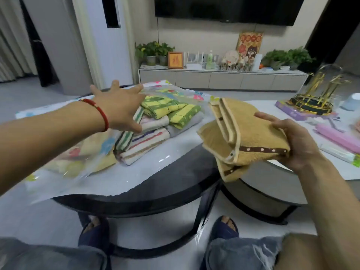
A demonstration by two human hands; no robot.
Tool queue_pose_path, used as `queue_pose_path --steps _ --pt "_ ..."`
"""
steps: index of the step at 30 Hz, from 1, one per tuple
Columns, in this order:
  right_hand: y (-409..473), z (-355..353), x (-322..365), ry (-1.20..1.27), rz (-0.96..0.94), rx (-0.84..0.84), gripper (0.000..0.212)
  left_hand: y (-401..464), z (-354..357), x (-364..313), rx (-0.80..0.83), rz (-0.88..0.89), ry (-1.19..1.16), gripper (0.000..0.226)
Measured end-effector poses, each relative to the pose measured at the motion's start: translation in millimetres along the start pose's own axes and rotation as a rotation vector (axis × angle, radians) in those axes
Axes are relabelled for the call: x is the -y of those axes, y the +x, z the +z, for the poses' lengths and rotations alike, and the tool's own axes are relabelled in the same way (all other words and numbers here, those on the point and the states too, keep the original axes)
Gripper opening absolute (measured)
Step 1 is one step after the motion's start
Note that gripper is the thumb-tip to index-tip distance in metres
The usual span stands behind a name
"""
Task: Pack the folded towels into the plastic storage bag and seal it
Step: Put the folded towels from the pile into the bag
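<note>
Nearest the camera: the person's grey-trousered knees and dark blue open-toe slippers on the pale floor, under the round black-rimmed glass table.

The right hand grips a folded tan terry towel with cream edging and a brown dotted band, thumb on top and fingers beneath, held above the gap between the round table and the adjoining grey oval table.

The left hand, with a red cord bracelet at the wrist, has its fingers spread open and lifts the upper layer of the clear plastic storage bag with coloured prints. The bag lies flat across the round table, its mouth facing right.

Inside the mouth sits a stack of folded striped and yellow-green checked towels.

The bag's near edge overhangs the table rim. Bare table surface lies between the stack and the tan towel.
</note>
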State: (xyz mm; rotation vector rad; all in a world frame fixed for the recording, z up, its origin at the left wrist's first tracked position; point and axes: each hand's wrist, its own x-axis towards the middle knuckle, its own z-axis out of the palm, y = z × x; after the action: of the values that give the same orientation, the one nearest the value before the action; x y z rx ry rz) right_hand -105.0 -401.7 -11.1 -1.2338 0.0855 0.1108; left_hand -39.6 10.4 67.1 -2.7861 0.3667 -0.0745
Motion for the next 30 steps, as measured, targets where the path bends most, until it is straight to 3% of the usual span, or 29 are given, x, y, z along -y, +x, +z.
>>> queue_pose_path --steps 3,5,8,10,13,16,18,21,27,30 --pt "26 60 -12 -0.245 0.119 0.273 0.06 3 -30 12 -0.02 0.043 -0.051 0.099" --pt "51 107 -26 -0.347 0.158 0.484 0.053 5 -45 20 -0.02 0.073 -0.085 0.102" --pt "92 180 -46 -0.31 0.105 0.718 0.04 4 -61 31 0.01 0.028 -0.14 0.106" --pt "116 222 -52 -0.22 0.031 0.629 0.04 2 -72 34 0.047 -0.016 -0.186 0.11" --pt "152 250 -63 -0.002 -0.058 0.25 0.037 2 -83 38 0.059 -0.03 -0.217 0.114" --pt "172 242 -86 -0.234 -0.133 0.06 0.047 4 -82 42 0.037 -0.01 -0.217 0.108" --pt "176 239 -92 -0.357 -0.205 0.051 0.058 5 -75 39 0.007 0.016 -0.225 0.104" --pt "172 244 -83 -0.23 -0.278 0.075 0.063 5 -65 32 -0.034 0.063 -0.243 0.098" --pt "166 245 -80 0.348 -0.281 0.111 0.067 3 -61 30 -0.063 0.09 -0.28 0.092" --pt "161 236 -93 0.183 -0.136 -0.008 0.05 3 -61 33 -0.052 0.066 -0.298 0.095"
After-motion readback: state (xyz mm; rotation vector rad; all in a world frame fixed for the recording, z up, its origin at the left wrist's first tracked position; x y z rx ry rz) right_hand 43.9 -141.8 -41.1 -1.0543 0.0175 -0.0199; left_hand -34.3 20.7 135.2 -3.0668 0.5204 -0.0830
